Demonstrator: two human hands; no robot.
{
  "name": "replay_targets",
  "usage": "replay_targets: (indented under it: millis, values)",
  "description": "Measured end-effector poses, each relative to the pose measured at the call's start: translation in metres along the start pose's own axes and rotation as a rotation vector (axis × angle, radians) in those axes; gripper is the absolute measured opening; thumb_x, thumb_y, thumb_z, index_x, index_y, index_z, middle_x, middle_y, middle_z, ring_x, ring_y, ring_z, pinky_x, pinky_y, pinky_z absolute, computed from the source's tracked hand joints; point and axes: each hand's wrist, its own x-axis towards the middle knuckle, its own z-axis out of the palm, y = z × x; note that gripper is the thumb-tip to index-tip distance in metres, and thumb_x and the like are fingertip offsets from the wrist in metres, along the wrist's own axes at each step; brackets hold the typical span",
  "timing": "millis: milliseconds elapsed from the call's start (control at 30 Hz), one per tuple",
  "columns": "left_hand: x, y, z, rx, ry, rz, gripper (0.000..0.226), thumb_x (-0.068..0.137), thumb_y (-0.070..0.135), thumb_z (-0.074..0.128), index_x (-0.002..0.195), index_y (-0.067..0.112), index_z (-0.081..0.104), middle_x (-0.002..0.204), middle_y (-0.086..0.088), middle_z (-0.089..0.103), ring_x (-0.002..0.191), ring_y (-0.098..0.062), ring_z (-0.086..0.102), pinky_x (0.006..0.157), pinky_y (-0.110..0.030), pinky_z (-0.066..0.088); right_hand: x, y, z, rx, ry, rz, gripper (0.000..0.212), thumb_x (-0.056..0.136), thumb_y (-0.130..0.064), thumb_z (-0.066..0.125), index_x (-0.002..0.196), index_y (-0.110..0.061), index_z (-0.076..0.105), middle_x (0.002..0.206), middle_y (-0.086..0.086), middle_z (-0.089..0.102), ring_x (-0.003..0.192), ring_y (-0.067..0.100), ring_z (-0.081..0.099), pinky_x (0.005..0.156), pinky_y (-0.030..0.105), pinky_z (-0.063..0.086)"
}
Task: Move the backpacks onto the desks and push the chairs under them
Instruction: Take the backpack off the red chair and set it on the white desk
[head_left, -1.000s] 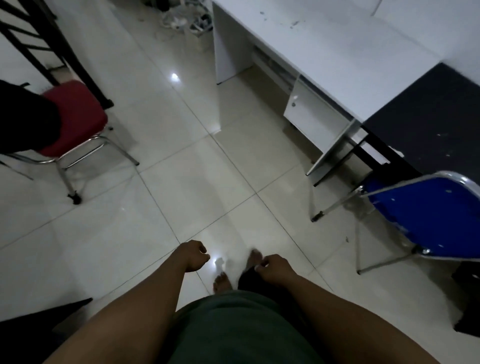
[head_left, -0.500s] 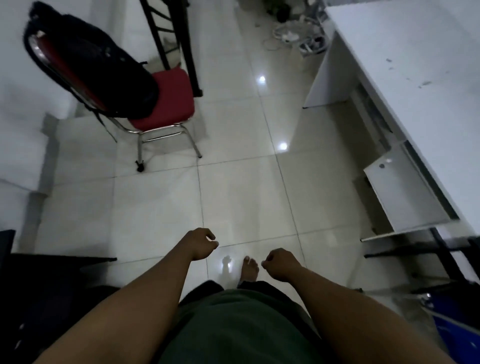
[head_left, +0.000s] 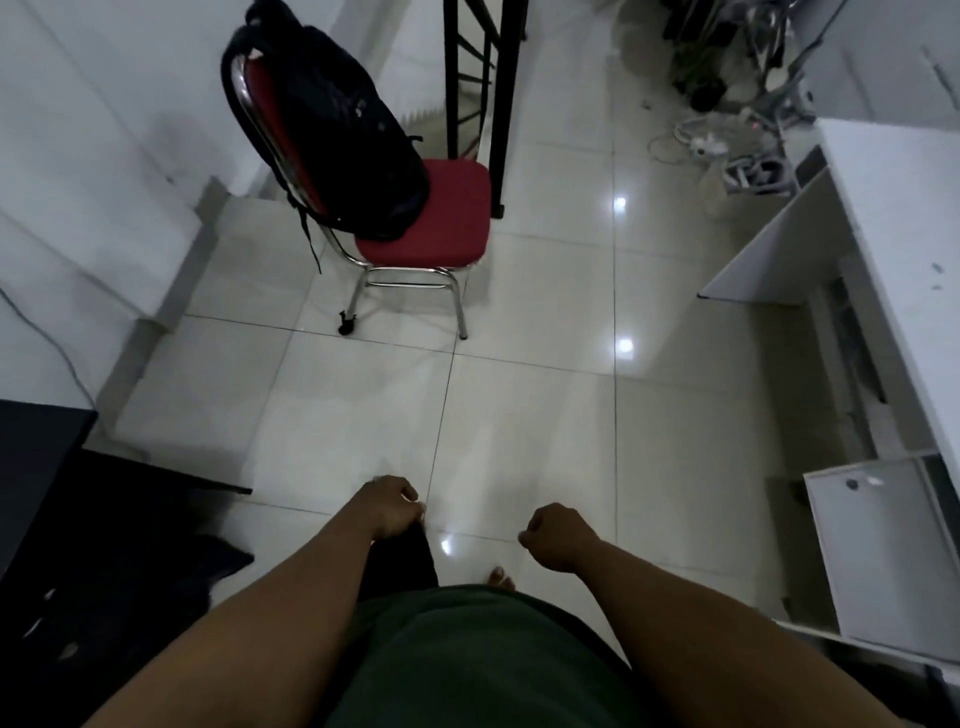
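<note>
A black backpack (head_left: 337, 130) leans upright on a red-cushioned chair (head_left: 447, 218) with chrome legs, straight ahead across the tiled floor. A white desk (head_left: 904, 249) runs along the right edge, with a white drawer unit (head_left: 883, 551) under it. My left hand (head_left: 392, 506) and right hand (head_left: 558, 535) hang low in front of my body, both curled into loose fists with nothing in them, well short of the chair.
A black metal frame (head_left: 488, 93) stands just behind the chair. Tangled cables and a power strip (head_left: 727, 145) lie on the floor at the back right. A dark piece of furniture (head_left: 47, 467) fills the lower left. White wall on the left.
My view has swung left: the red chair with the backpack moved from the left edge to the centre ahead, the blue chair left the frame, and the white desk slid to the right edge.
</note>
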Motion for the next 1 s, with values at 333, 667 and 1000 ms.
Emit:
replay_targets:
  millis: [333,667,1000]
  values:
    - [0.066,0.000,-0.126,0.015,0.043,0.055,0.035,0.097,0.034,0.057,0.120,0.009,0.062,0.130,-0.008,0.058,0.122,-0.023,0.053,0.097,-0.028,0.042,0.068,-0.100,-0.067,0.070,0.075,0.006,0.038,0.096,-0.036,0.054,0.116,-0.007,0.065,0.117,0.008,0.066,0.108,0.022,0.060,0.086,0.028,0.049]
    - [0.115,-0.007,-0.250,0.064,0.079,0.087,0.030,0.096,0.032,0.058,0.114,0.009,0.065,0.125,-0.007,0.062,0.118,-0.023,0.056,0.094,-0.029,0.044,0.123,-0.218,-0.112,0.133,0.107,-0.018,0.034,0.094,-0.034,0.057,0.113,-0.008,0.067,0.116,0.008,0.066,0.106,0.022,0.061,0.091,0.034,0.052]
    - [0.172,-0.012,-0.328,0.038,0.105,0.029,0.032,0.097,0.033,0.057,0.119,0.010,0.063,0.127,-0.008,0.061,0.118,-0.024,0.055,0.096,-0.030,0.045,0.203,-0.277,-0.179,0.032,0.075,-0.037,0.044,0.095,-0.041,0.055,0.120,-0.006,0.063,0.123,0.010,0.063,0.113,0.025,0.058,0.090,0.031,0.049]
